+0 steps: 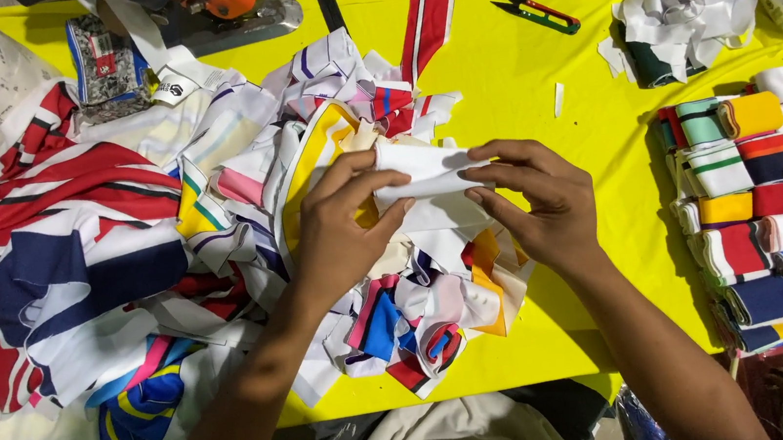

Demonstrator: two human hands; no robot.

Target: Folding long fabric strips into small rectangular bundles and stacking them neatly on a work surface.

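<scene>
Over a yellow table (533,86), left hand (339,231) and right hand (541,198) each pinch the white fabric strip (420,169).

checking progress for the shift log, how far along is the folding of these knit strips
Done: folded striped strips stacked in rows on the right. In hand: left hand and right hand fold a white strip. Left: a big loose pile on the yellow table.

both hands' fingers (495,177) pinched together
</scene>
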